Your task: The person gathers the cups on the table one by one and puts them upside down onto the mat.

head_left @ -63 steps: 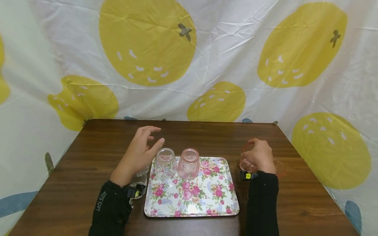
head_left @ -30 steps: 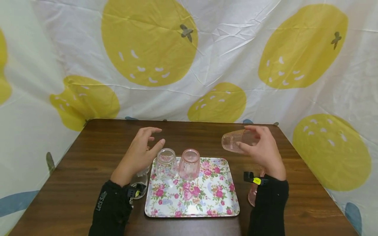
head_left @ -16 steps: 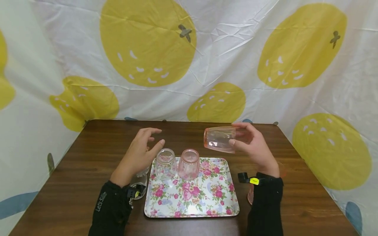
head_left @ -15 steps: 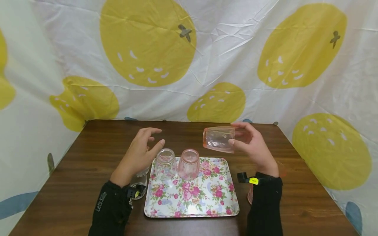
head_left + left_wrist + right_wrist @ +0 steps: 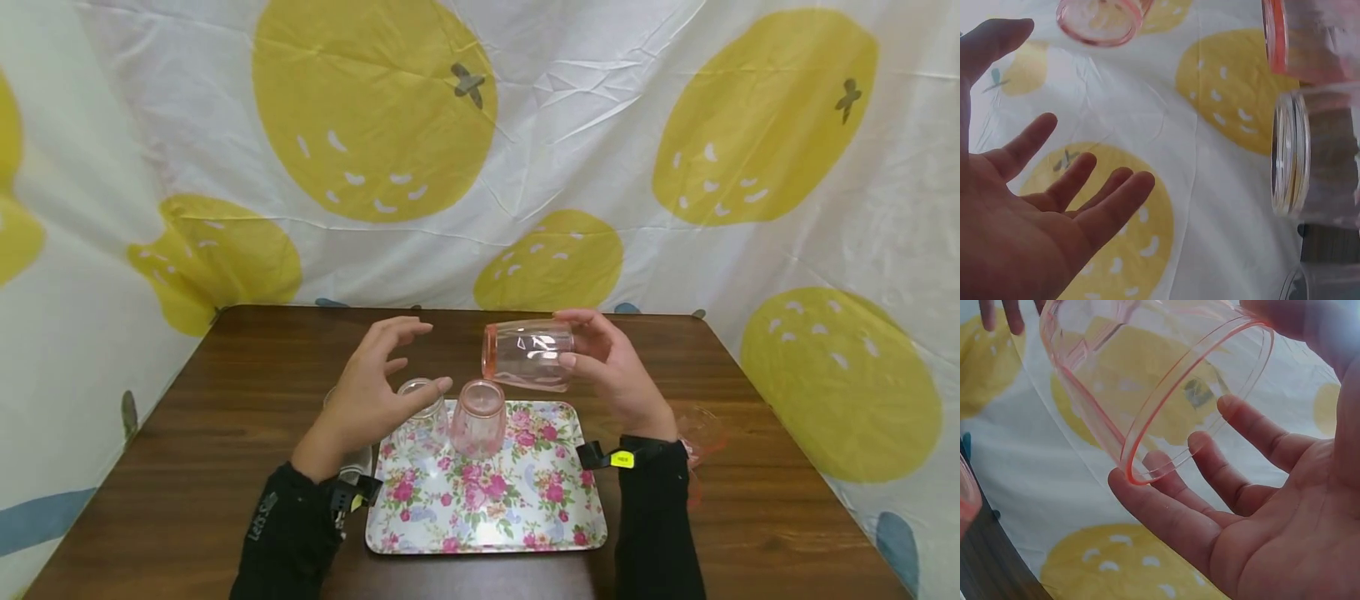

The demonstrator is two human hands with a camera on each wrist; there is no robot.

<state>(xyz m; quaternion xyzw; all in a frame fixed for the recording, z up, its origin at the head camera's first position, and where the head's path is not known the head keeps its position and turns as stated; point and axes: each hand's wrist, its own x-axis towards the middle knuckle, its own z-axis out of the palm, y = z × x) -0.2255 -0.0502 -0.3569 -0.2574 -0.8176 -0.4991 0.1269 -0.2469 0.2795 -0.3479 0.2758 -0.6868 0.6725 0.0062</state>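
Right hand (image 5: 622, 379) pinches a sideways glass (image 5: 525, 354) by its rim near the far edge of the tray (image 5: 525, 521); left hand (image 5: 363, 404), spread, empty, partly hides the clear tumbler (image 5: 426, 432) inverted beside the pink tumbler (image 5: 478, 425).

The tray (image 5: 517, 529) lies on the surface (image 5: 187, 467), a left glass (image 5: 423, 435) beside a right glass (image 5: 480, 425) toward its far left, a third glass (image 5: 528, 357) in the right grip (image 5: 624, 379), other glassware (image 5: 697, 429) right of the tray.
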